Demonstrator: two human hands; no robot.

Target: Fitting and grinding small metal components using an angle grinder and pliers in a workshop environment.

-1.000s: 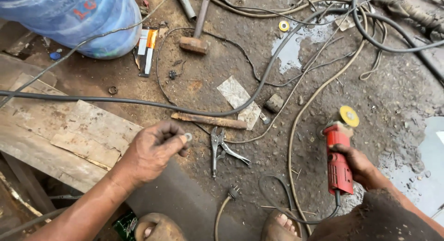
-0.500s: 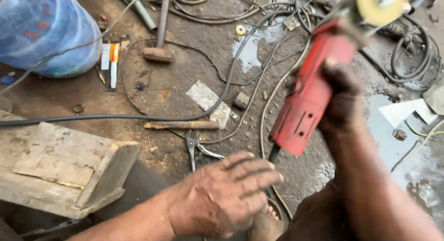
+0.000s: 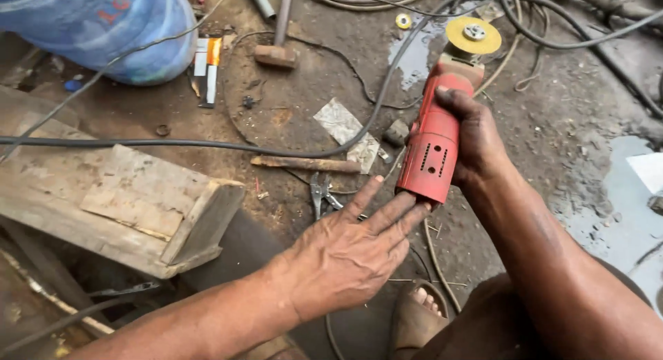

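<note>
The grinder (image 3: 434,142), swung up a moment ago, now sits level in the right hand's (image 3: 476,135) full grasp, while the empty left hand (image 3: 349,253) has come in, fingers spread, touching its rear end.

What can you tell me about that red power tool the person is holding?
The angle grinder has a red, plastic-looking body with small vent slots near its rear end and a yellow disc at the head, facing up toward the camera. It is held above the dirty ground, head pointing away from the person. The right hand grips its middle, while the fingertips of the open left hand touch its rear end. No cord is clearly seen leaving it.
</note>
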